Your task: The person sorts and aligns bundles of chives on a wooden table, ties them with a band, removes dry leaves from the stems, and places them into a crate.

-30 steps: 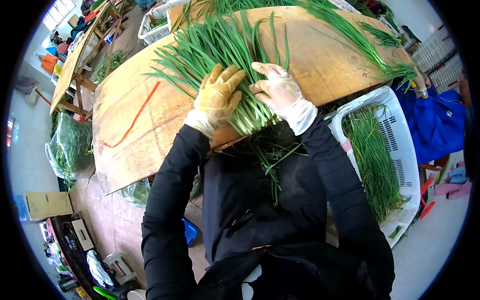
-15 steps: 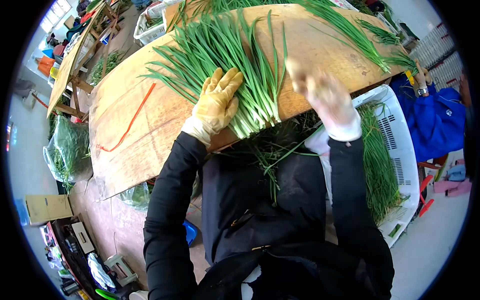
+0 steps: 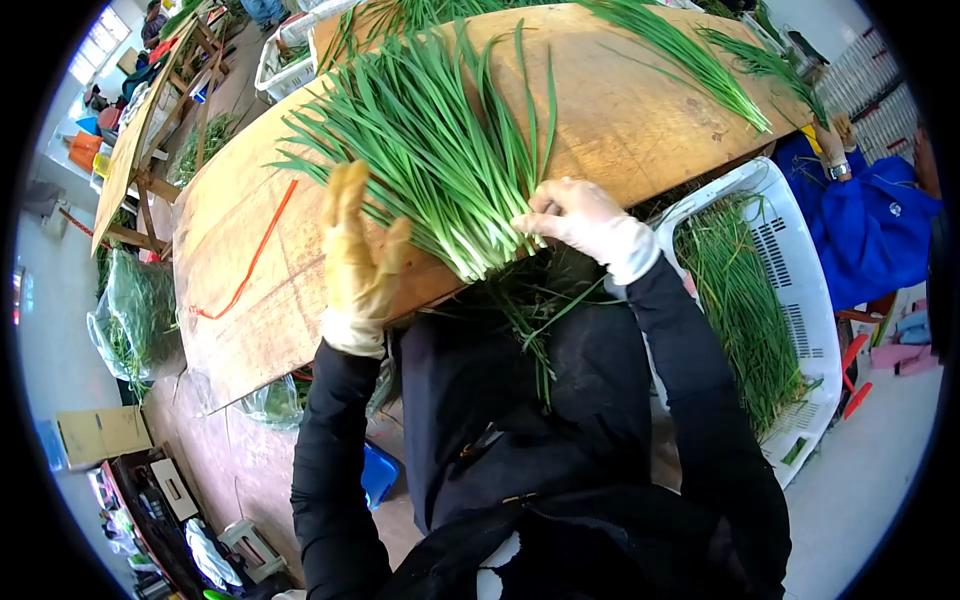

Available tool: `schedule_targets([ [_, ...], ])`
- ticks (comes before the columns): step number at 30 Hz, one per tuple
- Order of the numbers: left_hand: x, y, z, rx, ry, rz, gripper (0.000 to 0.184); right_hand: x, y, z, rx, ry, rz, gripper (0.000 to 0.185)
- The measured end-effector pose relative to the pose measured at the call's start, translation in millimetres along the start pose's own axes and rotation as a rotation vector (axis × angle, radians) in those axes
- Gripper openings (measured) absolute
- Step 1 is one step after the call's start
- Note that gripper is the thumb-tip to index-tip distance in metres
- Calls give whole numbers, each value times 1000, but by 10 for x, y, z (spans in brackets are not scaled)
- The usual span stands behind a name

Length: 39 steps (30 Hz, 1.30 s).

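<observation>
A wide bunch of garlic chives lies fanned on the wooden table, its pale stem ends near the front edge. My left hand, in a yellowed glove, is lifted just left of the bunch, fingers stretched and apart, holding nothing. At the right side of the stem ends, my right hand, in a whitish glove, has thumb and fingers pinched on a few outer stems. A red tie strip lies on the table left of the bunch.
To my right stands a white slatted crate full of chives. A smaller chive bunch lies at the table's far right. Beside it is a co-worker in a blue garment. Plant scraps hang over my lap. A plastic bag stands left.
My left hand has come off the chives and moved left, its fingers opening. My right hand, blurred in the air before, has come down to the stem ends.
</observation>
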State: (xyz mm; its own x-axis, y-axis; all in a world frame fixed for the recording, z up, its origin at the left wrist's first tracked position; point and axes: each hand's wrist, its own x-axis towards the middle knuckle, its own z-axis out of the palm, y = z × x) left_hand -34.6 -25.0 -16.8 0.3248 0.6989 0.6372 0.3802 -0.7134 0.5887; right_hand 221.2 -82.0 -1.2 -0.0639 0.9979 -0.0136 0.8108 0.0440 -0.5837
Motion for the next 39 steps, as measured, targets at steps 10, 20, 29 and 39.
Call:
schedule_targets([
  [10,69,-111,158,32,-347,-8,56,-1234,180,-45,366,-686,-24,12],
  [20,-33,-149,-36,-610,374,-484,39,-866,839,-178,914,-46,169,32],
  [29,529,-167,75,-1343,-65,-1211,54,1024,-21,-93,819,-203,465,93],
  [39,592,-204,432,-1379,-147,-1067,27,796,-556,382,1117,-150,-59,89],
])
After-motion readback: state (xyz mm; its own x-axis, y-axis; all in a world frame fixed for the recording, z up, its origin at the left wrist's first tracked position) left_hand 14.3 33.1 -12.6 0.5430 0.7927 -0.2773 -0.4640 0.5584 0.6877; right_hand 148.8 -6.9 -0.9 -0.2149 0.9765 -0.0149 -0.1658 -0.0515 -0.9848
